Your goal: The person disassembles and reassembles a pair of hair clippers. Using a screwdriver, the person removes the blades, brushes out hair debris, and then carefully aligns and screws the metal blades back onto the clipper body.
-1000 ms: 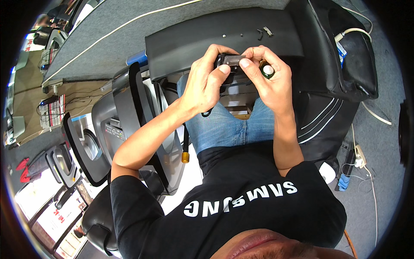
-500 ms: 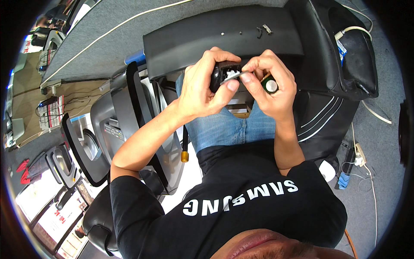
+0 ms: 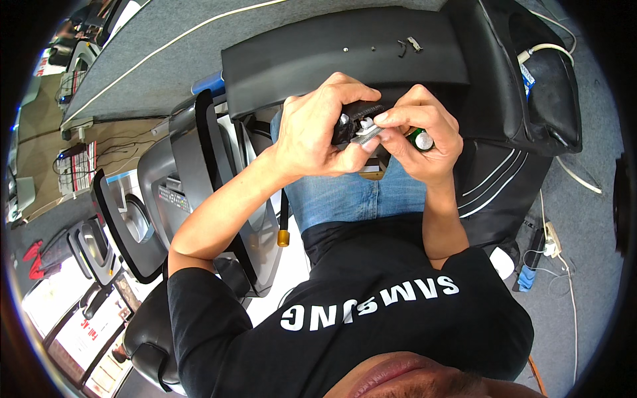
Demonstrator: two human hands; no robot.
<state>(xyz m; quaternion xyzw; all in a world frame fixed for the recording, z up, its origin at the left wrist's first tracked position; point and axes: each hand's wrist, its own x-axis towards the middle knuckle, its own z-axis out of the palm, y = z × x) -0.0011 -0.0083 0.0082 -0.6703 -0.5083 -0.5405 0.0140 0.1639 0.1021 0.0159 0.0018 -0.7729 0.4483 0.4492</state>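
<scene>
My left hand (image 3: 312, 129) is closed around the black body of a hair clipper (image 3: 342, 127), its open end turned toward my right hand. A white plastic piece (image 3: 366, 123) shows inside that end. Along the opening lies a silver toothed blade (image 3: 369, 136), with my left thumb against its edge. My right hand (image 3: 428, 136) pinches the blade's other end between thumb and fingertips. Tucked in my right palm is a green thing with a round silver end (image 3: 423, 140); its full shape is hidden.
On the black padded bench (image 3: 298, 63) beyond my hands lie small screws (image 3: 346, 50), a curved black piece (image 3: 402, 48) and a small metal piece (image 3: 415, 44). A grey chair-like frame (image 3: 156, 169) stands at left. A white cable (image 3: 554, 48) crosses the black seat at right.
The clipper has tilted, so the blade's teeth and the white piece now show more plainly. My right hand has shifted slightly right and nearer, still pinching the blade.
</scene>
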